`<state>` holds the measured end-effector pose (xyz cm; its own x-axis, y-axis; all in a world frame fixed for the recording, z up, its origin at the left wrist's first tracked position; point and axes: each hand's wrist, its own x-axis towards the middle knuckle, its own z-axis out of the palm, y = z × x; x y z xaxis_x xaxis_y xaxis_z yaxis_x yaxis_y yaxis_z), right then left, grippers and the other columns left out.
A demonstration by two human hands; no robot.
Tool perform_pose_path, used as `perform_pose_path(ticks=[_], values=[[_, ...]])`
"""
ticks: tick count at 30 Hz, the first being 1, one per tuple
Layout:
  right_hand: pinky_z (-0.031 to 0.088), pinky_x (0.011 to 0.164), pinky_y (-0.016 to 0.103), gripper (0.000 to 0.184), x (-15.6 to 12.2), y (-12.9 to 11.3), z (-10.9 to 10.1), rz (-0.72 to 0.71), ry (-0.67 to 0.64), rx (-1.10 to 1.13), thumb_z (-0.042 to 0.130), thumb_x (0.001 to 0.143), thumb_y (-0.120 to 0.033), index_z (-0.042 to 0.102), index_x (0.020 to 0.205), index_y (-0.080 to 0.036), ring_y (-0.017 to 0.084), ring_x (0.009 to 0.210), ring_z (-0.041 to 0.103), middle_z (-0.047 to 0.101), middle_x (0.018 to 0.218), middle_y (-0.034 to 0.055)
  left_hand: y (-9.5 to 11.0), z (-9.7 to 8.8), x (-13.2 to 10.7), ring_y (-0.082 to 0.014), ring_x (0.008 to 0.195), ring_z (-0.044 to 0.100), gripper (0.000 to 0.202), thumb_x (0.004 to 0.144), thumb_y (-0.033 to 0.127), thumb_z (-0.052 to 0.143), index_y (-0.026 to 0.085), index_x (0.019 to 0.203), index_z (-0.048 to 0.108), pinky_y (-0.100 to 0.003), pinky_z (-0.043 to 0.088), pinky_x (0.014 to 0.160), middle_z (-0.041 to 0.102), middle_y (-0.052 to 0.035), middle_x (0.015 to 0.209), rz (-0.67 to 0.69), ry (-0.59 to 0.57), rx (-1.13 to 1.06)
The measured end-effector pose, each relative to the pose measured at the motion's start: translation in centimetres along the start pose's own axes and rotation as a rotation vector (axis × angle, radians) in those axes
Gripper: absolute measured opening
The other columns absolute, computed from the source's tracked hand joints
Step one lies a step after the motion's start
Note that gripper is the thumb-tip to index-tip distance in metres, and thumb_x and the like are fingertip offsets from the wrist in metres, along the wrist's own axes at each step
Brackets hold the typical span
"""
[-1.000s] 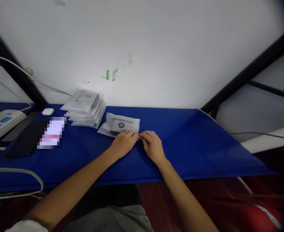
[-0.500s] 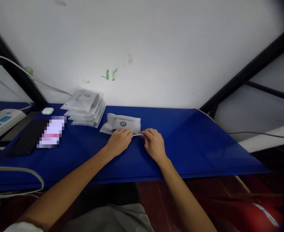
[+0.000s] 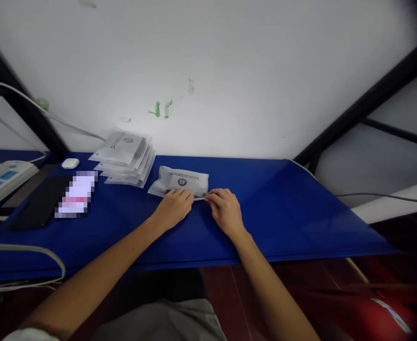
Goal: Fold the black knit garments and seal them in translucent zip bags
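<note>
A frosted plastic pouch (image 3: 180,179) printed ROCKBROS lies on the blue tabletop, its lettering upside down from where I look. Something dark shows through it along the near side. My left hand (image 3: 175,204) is closed on the pouch's near edge, with its fingertips over the plastic. At the near right corner, my right hand (image 3: 225,208) pinches the edge between thumb and fingers. To the left, a stack of similar pouches (image 3: 123,154) leans unevenly near the wall.
A black phone (image 3: 41,201) and a lit, blurred screen (image 3: 76,194) lie on the left, with a white earbud case (image 3: 70,163) behind. A power strip (image 3: 5,180) stands at the far left. Cables cross the left side. Black frame bars (image 3: 365,99) slant on the right.
My right hand's fingertips have slid slightly left along the pouch's near edge. The pouch has shifted a touch to the right; my left hand stays nearly in place.
</note>
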<state>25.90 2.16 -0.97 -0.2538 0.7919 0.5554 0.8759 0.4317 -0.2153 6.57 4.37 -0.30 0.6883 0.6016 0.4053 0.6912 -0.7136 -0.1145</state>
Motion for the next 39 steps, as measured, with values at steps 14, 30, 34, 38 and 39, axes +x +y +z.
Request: perform_pose_path(ticks=[14, 30, 34, 38, 39], values=[[0.035, 0.07, 0.034, 0.02, 0.0, 1.0, -0.5, 0.105, 0.029, -0.104, 0.049, 0.09, -0.019, 0.064, 0.076, -0.022, 0.022, 0.083, 0.053, 0.07, 0.093, 0.0052, -2.2, -2.8, -3.5, -0.0221, 0.081, 0.058, 0.021, 0.093, 0.013, 0.041, 0.015, 0.088, 0.061, -0.034, 0.04, 0.065, 0.064, -0.007, 0.085, -0.171, 0.019, 0.178], [0.046, 0.081, 0.041, 0.032, -0.1, 2.4, -1.0, 0.146, -0.187, 0.074, 0.05, 0.073, -0.006, 0.068, 0.091, -0.024, 0.025, 0.101, 0.059, 0.068, 0.113, 0.0047, -3.3, -3.6, -6.2, -0.0192, 0.089, 0.061, 0.019, 0.088, 0.037, 0.057, 0.02, 0.095, 0.061, -0.032, 0.05, 0.074, 0.064, -0.0041, 0.1, -0.418, -0.017, -0.198], [0.048, 0.087, 0.041, 0.041, 1.9, 2.4, -1.0, 0.199, -0.122, 0.149, 0.046, 0.074, -0.006, 0.066, 0.106, -0.023, 0.023, 0.102, 0.061, 0.068, 0.113, 0.0059, -4.2, -3.2, -4.2, -0.0224, 0.105, 0.059, 0.028, 0.091, 0.03, 0.05, 0.018, 0.116, 0.055, -0.036, 0.049, 0.088, 0.063, -0.0084, 0.114, -0.572, 0.071, -0.271], [0.047, 0.086, 0.042, 0.027, 4.4, 1.6, -0.1, 0.388, -0.188, 0.085, 0.052, 0.085, -0.023, 0.068, 0.106, -0.019, 0.027, 0.1, 0.063, 0.07, 0.109, 0.0108, -5.1, -1.6, -1.7, -0.0287, 0.113, 0.054, 0.035, 0.089, 0.026, 0.049, 0.013, 0.121, 0.051, -0.043, 0.045, 0.095, 0.061, -0.0157, 0.121, -0.64, 0.033, -0.213], [0.047, 0.086, 0.042, 0.026, 4.9, 1.5, 0.2, 0.425, -0.229, 0.083, 0.053, 0.086, -0.026, 0.069, 0.105, -0.018, 0.028, 0.099, 0.063, 0.071, 0.108, 0.0118, -5.3, -1.1, -1.2, -0.0293, 0.113, 0.054, 0.034, 0.089, 0.026, 0.049, 0.012, 0.12, 0.052, -0.044, 0.045, 0.094, 0.061, -0.0167, 0.12, -0.662, 0.006, -0.204]])
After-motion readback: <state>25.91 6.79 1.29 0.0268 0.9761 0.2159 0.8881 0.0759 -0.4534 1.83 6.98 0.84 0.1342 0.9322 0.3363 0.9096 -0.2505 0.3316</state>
